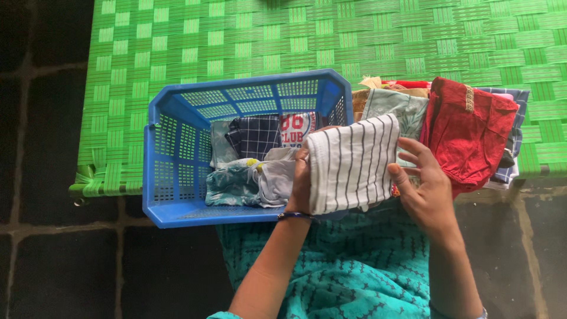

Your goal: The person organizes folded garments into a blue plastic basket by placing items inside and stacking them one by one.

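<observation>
Two hands hold one folded white cloth with dark stripes (pixel 353 162) between them, above the right edge of a blue plastic basket (pixel 177 177). The left hand (pixel 301 183) is clenched on the cloth's left edge, its fingers hidden behind the fabric. The right hand (pixel 422 183) is flat against the right edge with its fingers spread, pressing rather than closed around it.

The basket sits on a green woven cot (pixel 354 41) and already holds folded pieces, among them a dark checked cloth (pixel 255 134) and a pale teal printed one (pixel 231 184). Just right of the basket lies a loose pile with a red garment (pixel 466 136) on top.

The fold looks likely to fall open, since the right hand only presses it. The red garment overhangs the cot's near edge and could slide to the dark tiled floor (pixel 59 266) if brushed.
</observation>
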